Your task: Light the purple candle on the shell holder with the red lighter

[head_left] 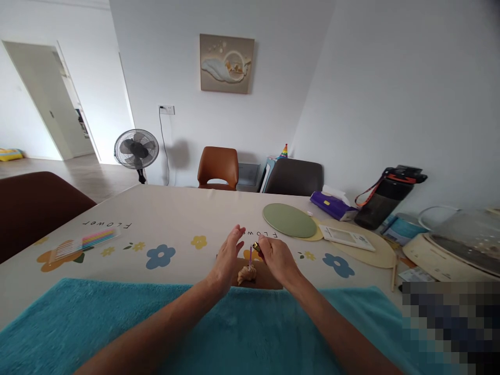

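Observation:
A thin purple candle [250, 256] stands upright in a small tan, lumpy piece of food [247, 274], which rests on a brown board [264, 276]. My right hand [275, 255] is closed round a lighter [255, 246], its metal end close to the candle's top; I cannot make out a flame. To the left of the candle, my left hand [229, 255] is held up on edge with its fingers stretched out, palm towards the candle, holding nothing. Part of the board is hidden behind my hands.
A teal towel [128, 307] covers the table's near edge. At the left lies a pack of coloured candles [88, 244]. On the right are a green round mat [289, 220], a purple tissue pack [332, 204], a dark bottle [385, 200] and a lidded cooker [453, 250].

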`<state>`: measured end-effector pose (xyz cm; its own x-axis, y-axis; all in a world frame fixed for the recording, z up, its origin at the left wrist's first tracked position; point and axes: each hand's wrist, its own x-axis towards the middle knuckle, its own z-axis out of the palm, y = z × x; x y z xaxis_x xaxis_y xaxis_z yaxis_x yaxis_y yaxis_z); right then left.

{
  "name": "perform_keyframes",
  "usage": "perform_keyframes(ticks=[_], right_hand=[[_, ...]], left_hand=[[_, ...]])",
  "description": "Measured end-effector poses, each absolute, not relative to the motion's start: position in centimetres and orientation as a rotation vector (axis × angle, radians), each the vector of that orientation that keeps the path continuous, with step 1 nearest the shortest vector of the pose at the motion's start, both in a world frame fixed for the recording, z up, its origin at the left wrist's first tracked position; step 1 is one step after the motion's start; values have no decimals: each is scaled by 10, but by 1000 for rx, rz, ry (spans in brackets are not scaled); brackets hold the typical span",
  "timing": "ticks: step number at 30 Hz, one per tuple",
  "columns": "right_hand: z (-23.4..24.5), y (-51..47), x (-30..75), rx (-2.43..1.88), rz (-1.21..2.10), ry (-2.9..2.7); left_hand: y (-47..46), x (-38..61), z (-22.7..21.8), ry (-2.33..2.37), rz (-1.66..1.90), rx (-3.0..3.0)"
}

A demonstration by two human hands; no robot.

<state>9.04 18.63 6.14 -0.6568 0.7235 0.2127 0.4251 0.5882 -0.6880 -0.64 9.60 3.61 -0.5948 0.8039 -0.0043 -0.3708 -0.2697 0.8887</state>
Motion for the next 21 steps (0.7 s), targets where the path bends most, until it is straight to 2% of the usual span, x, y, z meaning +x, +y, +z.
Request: perform_keyframes(ticks=[7,10,16,21], right_hand=[[74,183,93,-917,1406,-2038],[77,181,93,-939,1525,-1956],[69,180,92,-837,1354,-2011],[65,182,93,-843,863,-2323]], left_hand=[[98,-5,34,1171,1953,566],[98,-5,34,1158,1961,532],[98,-5,36,1171,1932,484],[97,-4,34,1140,1918,524]])
